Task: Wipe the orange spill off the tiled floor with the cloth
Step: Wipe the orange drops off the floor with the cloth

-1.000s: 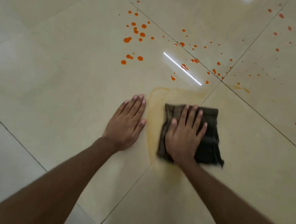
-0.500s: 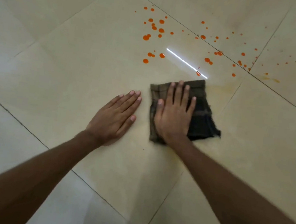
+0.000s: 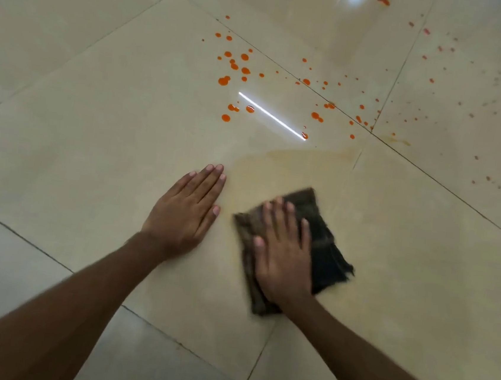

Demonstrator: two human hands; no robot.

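Smearing is my worry: my right hand (image 3: 285, 255) presses the cloth (image 3: 326, 253), fingers (image 3: 280, 220) straight, onto a pale orange film (image 3: 291, 169), left hand (image 3: 185, 211) flat on bare tile (image 3: 93, 142), and soaked fabric could spread the drops (image 3: 223, 81) beyond.

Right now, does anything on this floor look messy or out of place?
Yes. Orange droplets dot the tiled floor beyond the left hand, across several tiles. A pale yellowish smear arcs just ahead of the dark cloth, pressed flat by the right hand.

Dim, even indoor light, bright tube-light glare streak (image 3: 272, 114) on glossy floor (image 3: 94, 130), motion blur on cloth (image 3: 326, 253), wide-angle bending at edges
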